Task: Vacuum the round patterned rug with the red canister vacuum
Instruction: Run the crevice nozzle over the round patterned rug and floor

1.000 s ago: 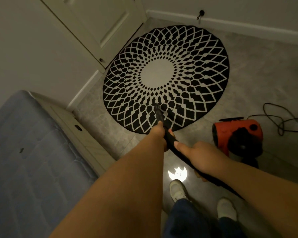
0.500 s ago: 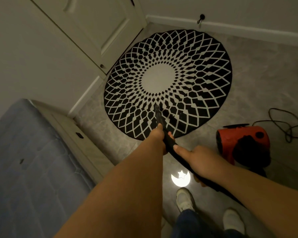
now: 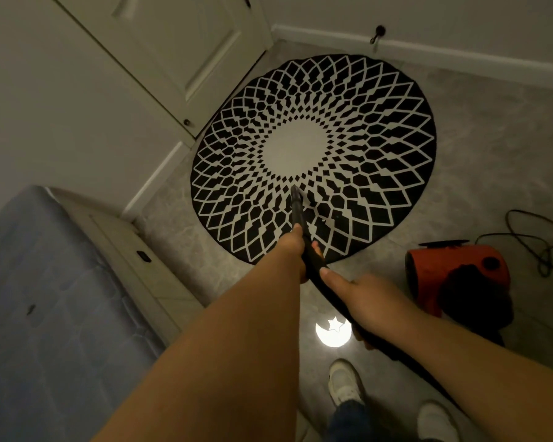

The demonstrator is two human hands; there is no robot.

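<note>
A round black-and-white patterned rug (image 3: 364, 129) lies on the grey floor ahead of me. The black vacuum nozzle (image 3: 297, 205) points onto its near half, tip just below the pale centre. My left hand (image 3: 296, 250) grips the black tube near the nozzle. Further back, my right hand (image 3: 361, 301) holds the black hose (image 3: 396, 349), with a forefinger stretched along it. The red canister vacuum (image 3: 447, 275) stands on the floor to the right, off the rug.
A blue mattress on a pale bed frame (image 3: 45, 314) fills the left. A closed cream door (image 3: 179, 49) stands beyond the rug's left edge. A black power cord (image 3: 537, 237) loops at the right. A moon-shaped light spot (image 3: 332, 333) glows by my white shoes (image 3: 345, 384).
The nozzle tip has slid further onto the rug, toward its pale centre. My view has shifted slightly; both hands keep their hold.
</note>
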